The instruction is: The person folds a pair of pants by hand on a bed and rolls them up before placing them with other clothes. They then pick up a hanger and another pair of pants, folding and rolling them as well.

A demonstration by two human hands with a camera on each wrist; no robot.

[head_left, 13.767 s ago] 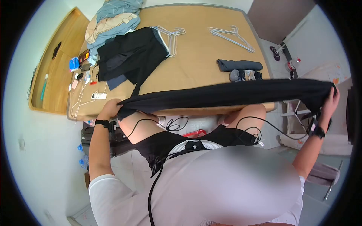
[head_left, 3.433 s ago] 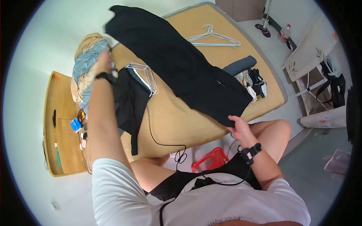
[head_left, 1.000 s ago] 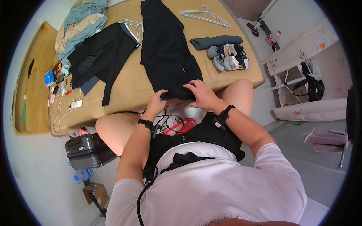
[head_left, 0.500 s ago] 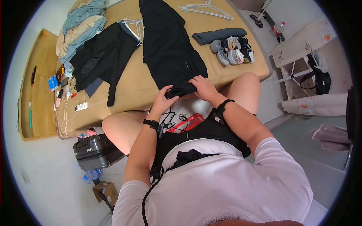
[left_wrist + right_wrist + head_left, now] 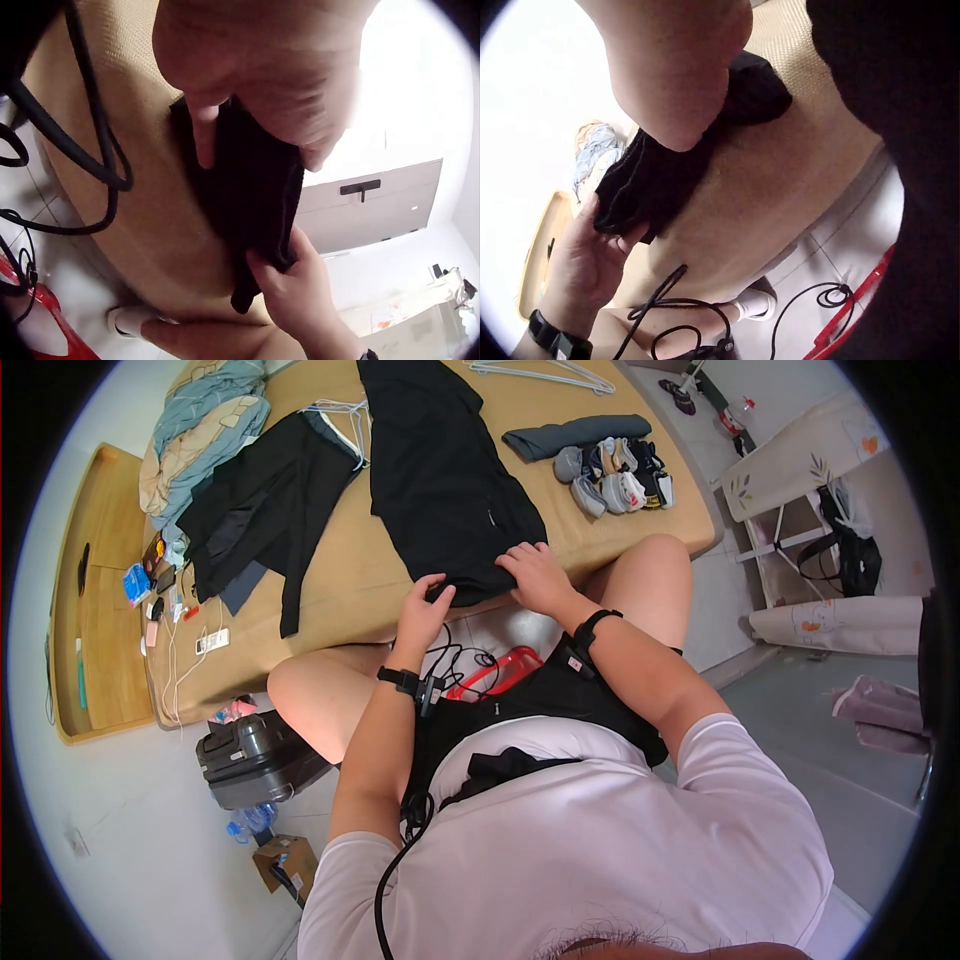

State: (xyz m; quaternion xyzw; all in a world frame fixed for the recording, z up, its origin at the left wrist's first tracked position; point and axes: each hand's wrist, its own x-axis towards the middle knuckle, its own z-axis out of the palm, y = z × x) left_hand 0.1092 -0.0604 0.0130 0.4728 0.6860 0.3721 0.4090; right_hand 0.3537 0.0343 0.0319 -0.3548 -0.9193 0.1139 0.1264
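Note:
Black trousers [image 5: 440,470], folded lengthwise, lie along the bed with their near end at its front edge. My left hand [image 5: 422,615] holds the left corner of that end between thumb and fingers. At the right corner my right hand [image 5: 540,580] grips the cloth, fingers over the top. In the left wrist view the trousers' end [image 5: 247,180] is a thick, doubled edge between both hands. The right wrist view shows the left thumb and fingers around the cloth [image 5: 641,184]; the right fingertips are hidden there.
Another black garment [image 5: 260,490] with hangers lies left on the bed [image 5: 330,595]. A rolled grey cloth [image 5: 575,437] and several rolled socks [image 5: 615,485] lie right. White hangers [image 5: 545,374] are at the back. Black cables [image 5: 455,665] hang below, near a red stool [image 5: 510,672].
The trousers, first stretched sideways between my hands, then laid diagonally, now lie lengthwise. My left hand has come from far left to the near end; both hands shifted only slightly lately.

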